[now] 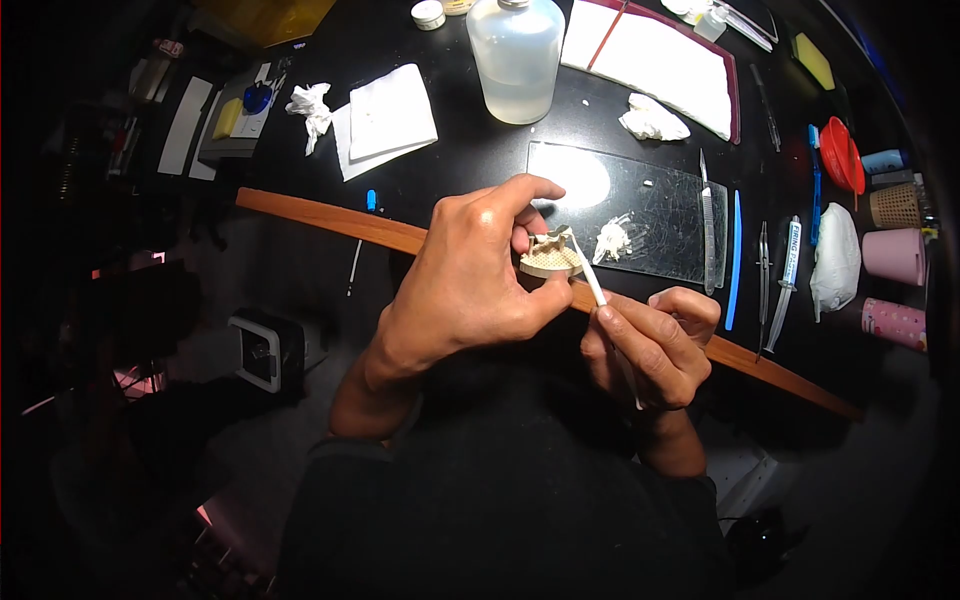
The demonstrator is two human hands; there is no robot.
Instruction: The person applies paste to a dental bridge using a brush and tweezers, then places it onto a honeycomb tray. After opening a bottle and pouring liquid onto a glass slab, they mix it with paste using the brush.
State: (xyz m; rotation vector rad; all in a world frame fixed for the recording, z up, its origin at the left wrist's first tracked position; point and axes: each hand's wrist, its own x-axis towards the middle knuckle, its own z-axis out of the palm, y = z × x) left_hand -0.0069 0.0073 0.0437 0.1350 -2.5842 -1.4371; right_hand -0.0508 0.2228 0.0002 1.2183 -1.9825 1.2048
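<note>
My left hand (465,265) pinches a small cream perforated tray, like a dental firing tray (553,263), between thumb and fingers. On top sits a greyish-beige curved piece (553,240), perhaps a dental bridge; its detail is too small to tell. My right hand (655,345) grips a slim white-tipped stick (592,277) like a pen. Its tip meets or nearly meets the right side of the curved piece. Just beyond the hands, a glass slab (660,190) carries a small heap of white material (614,238).
A wooden strip (330,217) edges the black table. At the back stand a large bottle (517,60) and folded tissues (393,115). Rightward lie a metal spatula (707,220), a blue stick (735,260), a syringe labelled FIRING (787,270), a red dish (842,155) and pink cups (893,257).
</note>
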